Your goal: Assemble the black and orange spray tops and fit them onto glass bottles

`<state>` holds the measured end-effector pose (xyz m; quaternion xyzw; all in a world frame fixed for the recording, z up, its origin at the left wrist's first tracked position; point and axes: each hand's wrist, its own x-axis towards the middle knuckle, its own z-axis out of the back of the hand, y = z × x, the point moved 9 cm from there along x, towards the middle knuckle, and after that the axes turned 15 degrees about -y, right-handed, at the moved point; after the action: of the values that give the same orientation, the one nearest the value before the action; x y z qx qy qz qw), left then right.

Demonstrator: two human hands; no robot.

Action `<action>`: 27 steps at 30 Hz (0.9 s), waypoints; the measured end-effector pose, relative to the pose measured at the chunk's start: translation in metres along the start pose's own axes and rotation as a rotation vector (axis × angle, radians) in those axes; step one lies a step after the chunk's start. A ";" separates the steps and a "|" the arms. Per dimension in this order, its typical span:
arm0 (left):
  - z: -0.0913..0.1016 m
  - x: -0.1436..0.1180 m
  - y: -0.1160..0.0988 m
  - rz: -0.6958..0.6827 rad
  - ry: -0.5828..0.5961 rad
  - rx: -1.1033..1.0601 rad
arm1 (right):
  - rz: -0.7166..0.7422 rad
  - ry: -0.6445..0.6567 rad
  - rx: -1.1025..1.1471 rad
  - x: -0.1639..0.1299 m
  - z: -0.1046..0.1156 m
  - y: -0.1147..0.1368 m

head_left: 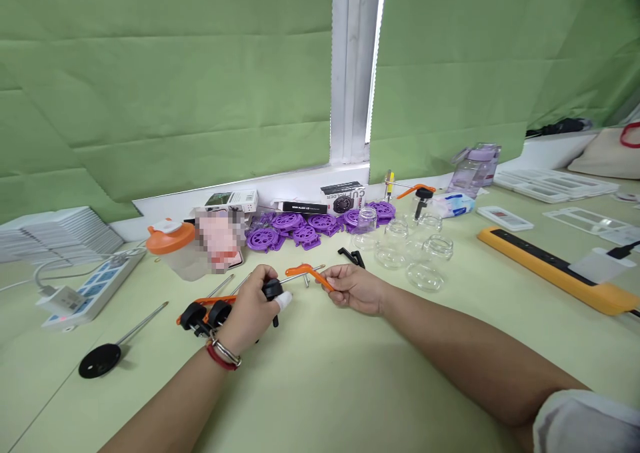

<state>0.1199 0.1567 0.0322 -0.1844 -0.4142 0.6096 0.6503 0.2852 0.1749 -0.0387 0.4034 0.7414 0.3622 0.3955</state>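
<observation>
At a pale green counter (320,386) below green window blinds, a person works on a small pump-like tool with an orange plastic lever and a black knob (300,276), which sits at the centre of the view, lifted just off the surface between both hands. The left hand (253,309), one fingertip wrapped in white tape, is curled shut around the black knob end; the right hand (356,287), at about three o'clock from it, pinches the tip of the orange lever between thumb and fingers. Judging by the spread, the job looks only partly through: just beside the left hand at nine o'clock lie two more orange-and-black pump tools (203,313), and a loose metal rod with a black disc foot (117,346) lies apart at eight o'clock. At one o'clock stands a cluster of small clear glass cups (410,253), and at twelve o'clock a row of purple plastic reels (310,226); none of these is being handled. A long orange power strip (555,269) runs along the far right at three o'clock.
</observation>
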 end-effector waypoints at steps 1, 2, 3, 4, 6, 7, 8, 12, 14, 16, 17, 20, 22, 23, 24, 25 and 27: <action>-0.003 -0.001 0.002 0.042 0.001 -0.063 | -0.004 0.017 0.001 0.000 -0.001 -0.002; -0.007 -0.002 0.003 0.083 0.014 -0.127 | -0.006 0.033 0.004 0.000 -0.003 -0.003; -0.012 -0.003 0.005 0.123 0.034 -0.191 | -0.005 0.051 0.010 0.000 -0.004 -0.004; -0.016 -0.004 0.006 0.159 0.058 -0.253 | -0.003 0.070 0.015 -0.001 -0.006 -0.005; -0.023 -0.005 0.008 0.210 0.097 -0.347 | 0.004 0.105 0.022 -0.002 -0.010 -0.005; -0.025 -0.006 0.009 0.221 0.105 -0.379 | 0.006 0.118 0.024 -0.003 -0.011 -0.005; -0.026 -0.006 0.009 0.224 0.108 -0.405 | 0.006 0.128 0.024 -0.004 -0.012 -0.006; -0.033 -0.009 0.005 0.232 0.151 -0.515 | -0.004 0.151 0.005 -0.006 -0.015 -0.008; -0.039 -0.013 0.003 0.274 0.187 -0.582 | 0.007 0.164 -0.010 -0.007 -0.017 -0.009; -0.043 -0.016 0.001 0.311 0.220 -0.642 | 0.026 0.165 -0.032 -0.007 -0.016 -0.009; -0.045 -0.018 0.000 0.315 0.239 -0.658 | 0.032 0.157 -0.048 -0.006 -0.015 -0.010; -0.046 -0.022 -0.007 0.256 0.300 -0.647 | 0.042 0.132 -0.104 -0.004 -0.011 -0.011; -0.045 -0.024 -0.010 0.221 0.328 -0.657 | 0.040 0.146 -0.128 -0.004 -0.012 -0.012; -0.044 -0.024 -0.011 0.219 0.342 -0.686 | 0.036 0.157 -0.135 -0.005 -0.013 -0.012; -0.044 -0.025 -0.012 0.226 0.358 -0.731 | 0.028 0.166 -0.142 -0.005 -0.013 -0.013; -0.044 -0.026 -0.013 0.239 0.376 -0.787 | 0.018 0.170 -0.149 -0.006 -0.014 -0.013; -0.043 -0.027 -0.016 0.262 0.403 -0.896 | 0.000 0.154 -0.164 -0.006 -0.014 -0.014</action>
<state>0.1651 0.1391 0.0103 -0.6096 -0.4749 0.4009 0.4921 0.2704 0.1604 -0.0427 0.3408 0.7375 0.4513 0.3692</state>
